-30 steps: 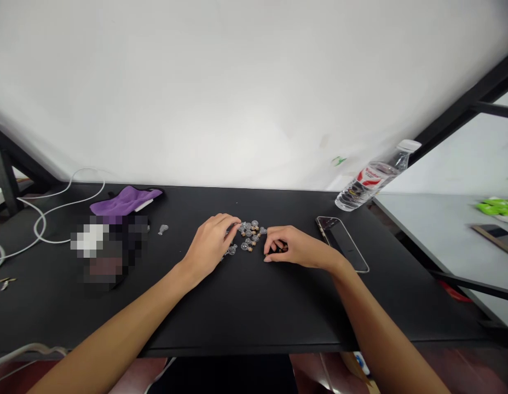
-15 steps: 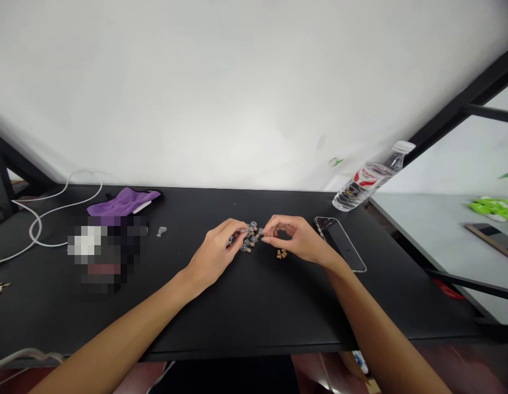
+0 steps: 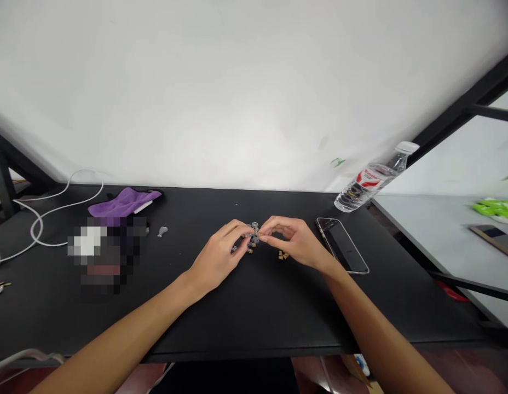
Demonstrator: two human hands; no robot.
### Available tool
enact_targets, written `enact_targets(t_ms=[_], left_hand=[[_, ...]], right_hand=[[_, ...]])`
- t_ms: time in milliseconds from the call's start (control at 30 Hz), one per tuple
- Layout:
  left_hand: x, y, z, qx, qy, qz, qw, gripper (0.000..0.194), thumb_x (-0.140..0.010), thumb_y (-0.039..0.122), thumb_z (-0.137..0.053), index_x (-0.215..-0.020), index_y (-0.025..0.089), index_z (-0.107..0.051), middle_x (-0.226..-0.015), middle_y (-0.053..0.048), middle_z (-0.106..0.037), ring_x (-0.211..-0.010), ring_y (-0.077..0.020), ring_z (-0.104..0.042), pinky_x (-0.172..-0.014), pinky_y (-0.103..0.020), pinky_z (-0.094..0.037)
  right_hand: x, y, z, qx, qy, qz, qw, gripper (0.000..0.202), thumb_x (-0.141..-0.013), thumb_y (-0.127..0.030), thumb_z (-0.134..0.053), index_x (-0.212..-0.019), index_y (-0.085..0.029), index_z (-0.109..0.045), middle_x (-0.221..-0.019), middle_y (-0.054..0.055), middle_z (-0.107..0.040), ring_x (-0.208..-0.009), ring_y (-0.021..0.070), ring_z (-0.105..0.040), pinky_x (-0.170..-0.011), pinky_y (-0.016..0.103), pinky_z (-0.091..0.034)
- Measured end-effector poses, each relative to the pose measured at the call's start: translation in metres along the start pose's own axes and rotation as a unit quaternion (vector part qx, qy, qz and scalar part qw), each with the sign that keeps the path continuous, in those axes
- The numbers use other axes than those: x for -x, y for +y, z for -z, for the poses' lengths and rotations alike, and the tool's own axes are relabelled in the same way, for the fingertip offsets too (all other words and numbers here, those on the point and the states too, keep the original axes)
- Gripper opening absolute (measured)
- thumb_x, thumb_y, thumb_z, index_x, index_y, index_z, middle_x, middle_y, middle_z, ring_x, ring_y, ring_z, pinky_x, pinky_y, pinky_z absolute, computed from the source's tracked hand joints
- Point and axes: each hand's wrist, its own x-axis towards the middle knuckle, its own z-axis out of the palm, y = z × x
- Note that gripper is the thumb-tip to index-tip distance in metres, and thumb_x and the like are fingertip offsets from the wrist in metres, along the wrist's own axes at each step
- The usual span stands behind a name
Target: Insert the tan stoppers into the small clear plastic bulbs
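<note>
My left hand (image 3: 221, 254) pinches a tiny clear glass bottle (image 3: 248, 235) between thumb and fingertips. My right hand (image 3: 295, 241) is closed in a pinch on a small tan cork (image 3: 260, 236), held right at the bottle's mouth; the fingertips hide most of it. Under and behind the fingers lies a cluster of similar tiny glass bottles (image 3: 254, 241), several with corks in them, partly covered by my hands. A little pile of loose corks (image 3: 282, 255) rests on the black table (image 3: 254, 306) just below my right hand.
Right of my hands lies a phone (image 3: 342, 246), and a water bottle (image 3: 367, 183) stands behind it. To the left are a purple cloth (image 3: 122, 203), a small clear piece (image 3: 162, 231), a blurred-out patch and a white cable (image 3: 40, 224). A white wall (image 3: 237, 98) rises behind.
My two hands have come closer together, bringing the cork in my right fingers to the bottle in my left. The view has shifted slightly.
</note>
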Motion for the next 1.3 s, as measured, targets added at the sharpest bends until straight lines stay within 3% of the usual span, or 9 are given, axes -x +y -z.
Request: enact_targets(t_ms=[367,633,900,1300], left_hand=[[-0.0006,-0.0001,-0.0007,0.022,0.007,-0.008,1.0,0.024,-0.099,0.006,-0.057,-0.115,0.021,-0.068,-0.109,-0.006,-0.066,-0.098,-0.0158,-0.068,-0.084,-0.027,-0.056],[-0.0036,0.0007,-0.0006,0.081,0.015,0.03,0.996,0.023,-0.098,0.007,-0.06,-0.113,0.021,-0.072,-0.104,-0.006,-0.067,-0.091,-0.0145,-0.067,-0.08,-0.027,-0.056],[-0.0045,-0.0002,-0.002,0.125,0.027,0.083,0.988,0.017,-0.095,0.013,-0.067,-0.107,0.021,-0.076,-0.096,-0.005,-0.07,-0.085,-0.0156,-0.069,-0.078,-0.029,-0.058],[-0.0037,-0.0036,-0.0029,0.116,0.039,0.067,0.99,0.014,-0.093,0.017,-0.071,-0.104,0.021,-0.078,-0.092,-0.005,-0.072,-0.083,-0.0159,-0.07,-0.077,-0.029,-0.058]], right_hand=[[-0.0002,0.004,-0.0004,-0.004,0.031,-0.008,0.999,0.019,-0.083,-0.034,-0.084,-0.095,-0.02,-0.076,-0.091,0.004,-0.075,-0.087,0.0198,-0.071,-0.086,0.034,-0.057],[-0.0001,0.0046,0.0003,0.015,0.035,0.023,0.999,0.012,-0.087,-0.032,-0.081,-0.089,-0.02,-0.078,-0.093,0.006,-0.076,-0.089,0.0204,-0.071,-0.086,0.034,-0.057],[0.0003,0.0045,0.0015,0.002,0.035,-0.003,0.999,0.019,-0.085,-0.038,-0.082,-0.089,-0.02,-0.079,-0.092,0.007,-0.077,-0.09,0.0232,-0.073,-0.087,0.038,-0.059],[-0.0007,0.0062,-0.003,-0.025,0.036,-0.024,0.999,0.02,-0.084,-0.037,-0.083,-0.085,-0.018,-0.076,-0.086,0.005,-0.075,-0.083,0.0201,-0.071,-0.085,0.036,-0.057]])
